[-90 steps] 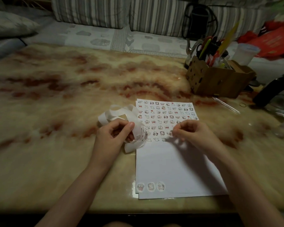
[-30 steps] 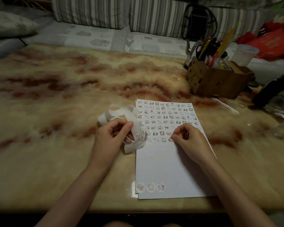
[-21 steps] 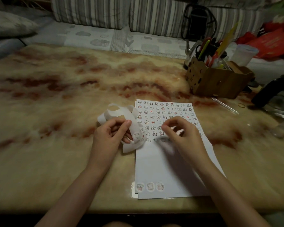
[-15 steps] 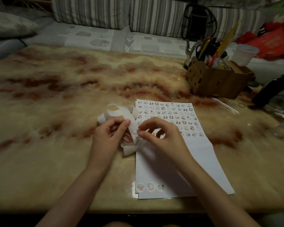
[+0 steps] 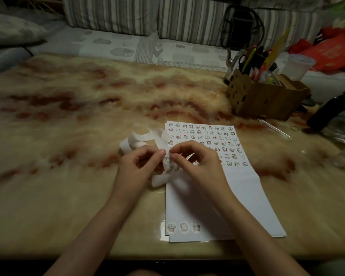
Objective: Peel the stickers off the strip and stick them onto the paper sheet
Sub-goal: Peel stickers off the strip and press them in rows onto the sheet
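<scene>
Two hands meet at frame centre: left hand (image 5: pixel 139 168) grips the curling white sticker strip (image 5: pixel 139 139), right hand (image 5: pixel 201 166) pinches it, beside the white paper sheet (image 5: pixel 247 196).

A glossy amber marbled table (image 5: pixel 68 116) stands in dim light; striped cushions (image 5: pixel 108 14) back the sofa (image 5: pixel 112 43) behind.

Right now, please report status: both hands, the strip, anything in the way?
Left hand grips strip. Right hand pinches sticker on it. Paper sheet: upper rows filled, lower part mostly bare, right forearm over it.
</scene>
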`<state>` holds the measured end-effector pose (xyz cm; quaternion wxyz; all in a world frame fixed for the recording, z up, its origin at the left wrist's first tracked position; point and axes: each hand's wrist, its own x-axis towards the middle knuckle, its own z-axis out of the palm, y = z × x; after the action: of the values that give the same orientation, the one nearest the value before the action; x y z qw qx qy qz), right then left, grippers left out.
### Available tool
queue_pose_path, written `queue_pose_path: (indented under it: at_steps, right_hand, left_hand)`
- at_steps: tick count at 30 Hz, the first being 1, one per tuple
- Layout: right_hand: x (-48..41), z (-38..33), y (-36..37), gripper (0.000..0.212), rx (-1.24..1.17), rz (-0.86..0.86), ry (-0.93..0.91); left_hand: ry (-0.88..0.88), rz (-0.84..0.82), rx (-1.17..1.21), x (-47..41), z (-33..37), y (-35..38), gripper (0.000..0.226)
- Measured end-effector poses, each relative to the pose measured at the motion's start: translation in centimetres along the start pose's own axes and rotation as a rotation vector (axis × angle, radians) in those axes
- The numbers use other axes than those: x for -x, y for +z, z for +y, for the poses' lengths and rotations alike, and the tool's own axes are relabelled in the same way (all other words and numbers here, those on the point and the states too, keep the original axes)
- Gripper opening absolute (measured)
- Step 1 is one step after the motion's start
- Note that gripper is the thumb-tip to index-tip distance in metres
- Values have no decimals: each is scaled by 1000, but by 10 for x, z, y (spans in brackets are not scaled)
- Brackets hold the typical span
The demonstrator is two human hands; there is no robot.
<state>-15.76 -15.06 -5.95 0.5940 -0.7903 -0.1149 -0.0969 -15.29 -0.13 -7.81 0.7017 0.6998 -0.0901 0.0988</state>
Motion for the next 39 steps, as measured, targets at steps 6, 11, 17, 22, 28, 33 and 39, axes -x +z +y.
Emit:
queue_pose_path:
  at_steps: [6, 11, 17, 22, 28, 33, 39]
  right_hand:
    - [3, 2, -1, 11, 37, -5, -17]
    - [4, 2, 0, 12, 100, 12, -60]
    - [3, 2, 1, 12, 78, 3, -38]
    - [3, 2, 1, 11, 92, 0, -48]
    - [5, 2, 0, 11, 125, 0, -51]
    - [8, 5, 0, 4, 239, -4, -123]
    - [14, -5, -12, 10, -47, -43, -15]
  left_hand:
    - [41, -15, -62, 0, -1, -1, 11]
    - [29, -11, -51, 0, -2, -2, 10]
    - [19, -19, -48, 0, -3, -1, 9]
    - [16, -23, -36, 0, -3, -1, 10]
    - [21, -21, -43, 0, -3, -2, 10]
    - [22, -21, -66, 0, -4, -2, 12]
    - [-1, 26, -86, -2, -6, -4, 13]
